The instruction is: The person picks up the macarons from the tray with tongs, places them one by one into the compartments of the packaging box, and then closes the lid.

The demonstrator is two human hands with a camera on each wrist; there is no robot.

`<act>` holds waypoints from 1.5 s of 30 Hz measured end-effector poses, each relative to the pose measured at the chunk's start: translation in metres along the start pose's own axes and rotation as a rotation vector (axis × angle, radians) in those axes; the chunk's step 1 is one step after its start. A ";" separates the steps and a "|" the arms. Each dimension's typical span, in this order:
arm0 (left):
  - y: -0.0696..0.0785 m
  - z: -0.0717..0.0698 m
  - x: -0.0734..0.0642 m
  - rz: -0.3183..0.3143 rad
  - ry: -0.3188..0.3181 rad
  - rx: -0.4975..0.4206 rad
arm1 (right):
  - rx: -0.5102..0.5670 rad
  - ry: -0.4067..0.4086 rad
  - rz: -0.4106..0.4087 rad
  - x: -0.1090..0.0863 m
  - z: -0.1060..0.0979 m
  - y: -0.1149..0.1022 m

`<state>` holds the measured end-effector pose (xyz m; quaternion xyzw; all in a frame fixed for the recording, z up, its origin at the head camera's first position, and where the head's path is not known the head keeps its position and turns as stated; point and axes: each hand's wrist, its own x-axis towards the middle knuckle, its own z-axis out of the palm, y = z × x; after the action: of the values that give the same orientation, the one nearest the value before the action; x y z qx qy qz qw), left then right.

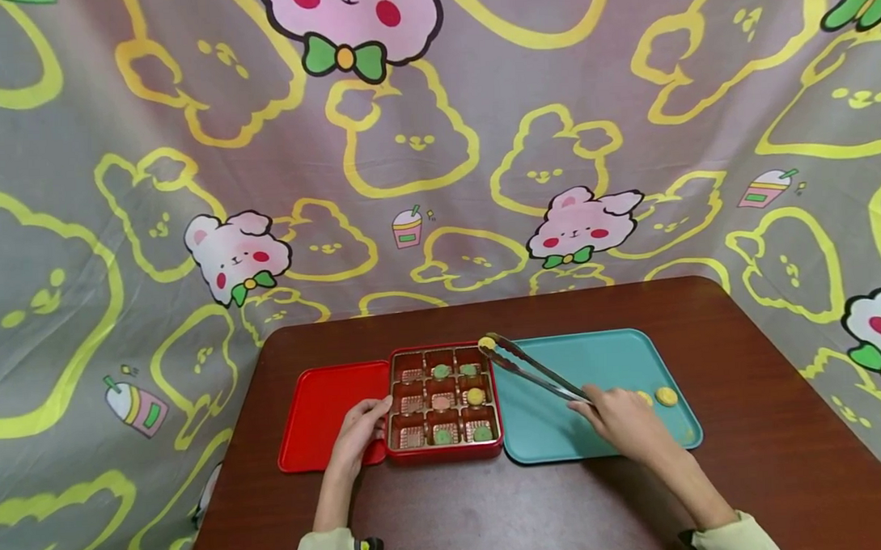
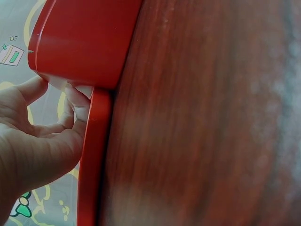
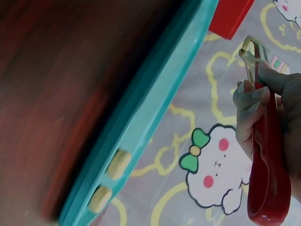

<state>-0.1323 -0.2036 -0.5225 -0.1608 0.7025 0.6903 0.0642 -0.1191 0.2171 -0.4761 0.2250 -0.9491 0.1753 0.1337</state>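
Observation:
A red box point(image 1: 447, 455) with a gold divided tray stands open. Round green, pink and yellow pieces lie in several of its compartments. My left hand point(image 1: 362, 433) holds the box's left side, its fingers bent against the wall above the red lid point(image 1: 322, 417). My right hand point(image 1: 624, 418) grips metal tongs point(image 1: 533, 376), whose red handle point(image 3: 269, 188) shows in the right wrist view. At the tongs' tips, over the box's back right corner, is a round yellow biscuit-like piece point(image 1: 486, 344). Whether it sits firmly between the tips is hard to see.
A teal tray point(image 1: 548, 433) lies right of the box, close against it. Near its right end are yellow pieces point(image 1: 666, 396), partly behind my right hand. The brown table point(image 1: 536, 514) meets a patterned cloth point(image 1: 440, 263) at the back and sides.

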 end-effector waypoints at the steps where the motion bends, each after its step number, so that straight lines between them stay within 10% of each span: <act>1: 0.000 0.000 0.000 -0.003 0.001 0.001 | 0.005 -0.005 -0.003 0.002 0.001 -0.002; 45: -0.004 0.001 0.005 0.003 0.011 -0.023 | 0.053 -0.111 -0.142 0.066 0.051 -0.070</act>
<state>-0.1359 -0.2036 -0.5274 -0.1643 0.6950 0.6977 0.0573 -0.1514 0.1135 -0.4810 0.3046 -0.9317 0.1779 0.0870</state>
